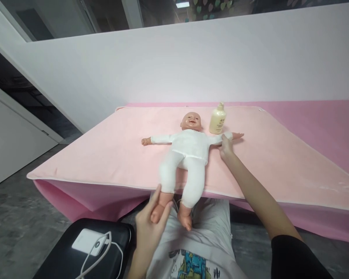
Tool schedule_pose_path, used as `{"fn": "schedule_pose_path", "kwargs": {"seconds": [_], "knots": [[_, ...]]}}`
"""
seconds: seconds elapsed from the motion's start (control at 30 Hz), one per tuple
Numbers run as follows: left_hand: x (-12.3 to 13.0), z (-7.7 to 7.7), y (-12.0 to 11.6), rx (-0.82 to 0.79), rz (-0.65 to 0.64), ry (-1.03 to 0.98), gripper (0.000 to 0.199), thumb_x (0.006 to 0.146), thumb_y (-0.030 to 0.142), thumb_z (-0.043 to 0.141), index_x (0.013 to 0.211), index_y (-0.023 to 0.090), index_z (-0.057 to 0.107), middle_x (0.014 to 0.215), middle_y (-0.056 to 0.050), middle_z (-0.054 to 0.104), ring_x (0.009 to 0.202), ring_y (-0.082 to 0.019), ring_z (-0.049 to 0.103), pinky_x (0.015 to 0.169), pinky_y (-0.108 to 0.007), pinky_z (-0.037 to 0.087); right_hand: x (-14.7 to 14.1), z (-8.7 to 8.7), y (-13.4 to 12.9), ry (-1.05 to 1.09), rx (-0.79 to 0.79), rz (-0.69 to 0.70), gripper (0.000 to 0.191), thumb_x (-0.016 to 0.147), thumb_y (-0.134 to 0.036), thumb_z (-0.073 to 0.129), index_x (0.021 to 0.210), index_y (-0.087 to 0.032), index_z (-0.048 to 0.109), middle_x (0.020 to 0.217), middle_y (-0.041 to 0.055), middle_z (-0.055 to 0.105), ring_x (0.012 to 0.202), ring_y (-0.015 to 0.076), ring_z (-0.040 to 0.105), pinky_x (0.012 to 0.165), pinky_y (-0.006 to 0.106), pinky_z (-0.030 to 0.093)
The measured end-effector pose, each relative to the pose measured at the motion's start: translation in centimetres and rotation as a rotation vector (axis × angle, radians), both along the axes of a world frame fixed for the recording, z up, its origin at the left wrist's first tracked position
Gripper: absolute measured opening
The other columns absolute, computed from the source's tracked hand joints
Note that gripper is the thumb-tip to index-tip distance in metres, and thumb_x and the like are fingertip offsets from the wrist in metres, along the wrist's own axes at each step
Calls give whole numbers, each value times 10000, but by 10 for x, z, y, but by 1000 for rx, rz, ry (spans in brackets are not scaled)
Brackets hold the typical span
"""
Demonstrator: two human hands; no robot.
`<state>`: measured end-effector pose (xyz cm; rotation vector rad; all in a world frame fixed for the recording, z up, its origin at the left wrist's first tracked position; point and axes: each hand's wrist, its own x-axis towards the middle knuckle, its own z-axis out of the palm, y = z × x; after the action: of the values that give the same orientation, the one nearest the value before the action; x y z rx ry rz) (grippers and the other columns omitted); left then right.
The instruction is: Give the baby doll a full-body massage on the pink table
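Observation:
A bald baby doll (190, 145) in white clothes lies on its back on a pale pink mat (104, 151), arms stretched out and its feet hanging past the near edge. My left hand (149, 224) is closed around one of the doll's feet, thumb on one side and fingers on the other. The lower leg above it looks slightly blurred. My right hand (227, 149) grips the white sleeve of the doll's outstretched arm near the wrist; some of its fingers are hidden. Just beyond that arm stands a cream-yellow pump bottle (218, 119).
Pink cloth (317, 124) shows under the mat. Behind the table rises a white wall (192, 66) with a window above. At lower left, a white power bank (88, 241) with a cable rests on a black seat (64, 232).

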<state>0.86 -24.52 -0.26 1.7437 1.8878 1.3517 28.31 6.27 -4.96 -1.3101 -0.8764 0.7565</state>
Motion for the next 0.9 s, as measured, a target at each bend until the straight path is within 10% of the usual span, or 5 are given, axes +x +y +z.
{"fn": "schedule_pose_path", "kwargs": {"seconds": [0.2, 0.4, 0.77, 0.9], "knots": [[-3, 48, 76, 74, -124, 216, 504, 808, 354, 636, 1289, 206, 603, 1010, -59, 740, 731, -147, 663, 708, -221, 509, -18, 25, -31, -386, 174, 55, 550, 810, -362, 495, 1334, -199, 470, 1156, 123, 621, 1025, 273, 598, 870, 451, 501], [19, 37, 148, 0, -114, 221, 515, 834, 284, 580, 1342, 201, 554, 976, -67, 742, 760, -194, 674, 721, -275, 492, -30, 47, -59, -839, 271, 287, 509, 784, -141, 469, 1265, -236, 604, 1120, 99, 654, 1073, 269, 556, 967, 407, 417], [0, 15, 19, -91, -136, 183, 477, 855, 348, 593, 1305, 192, 581, 1029, -52, 742, 746, -158, 699, 647, -206, 520, -7, 16, -13, 192, 3, 76, 528, 785, -346, 553, 1289, -224, 456, 1225, 138, 558, 1061, 257, 590, 851, 457, 517], [-2, 17, 8, -8, -126, 239, 439, 857, 328, 593, 1280, 208, 605, 1092, -53, 724, 790, -169, 706, 681, -214, 529, -9, 20, -18, 187, -14, 18, 550, 778, -289, 543, 1309, -191, 441, 1233, 147, 558, 1040, 238, 591, 847, 416, 509]]}}
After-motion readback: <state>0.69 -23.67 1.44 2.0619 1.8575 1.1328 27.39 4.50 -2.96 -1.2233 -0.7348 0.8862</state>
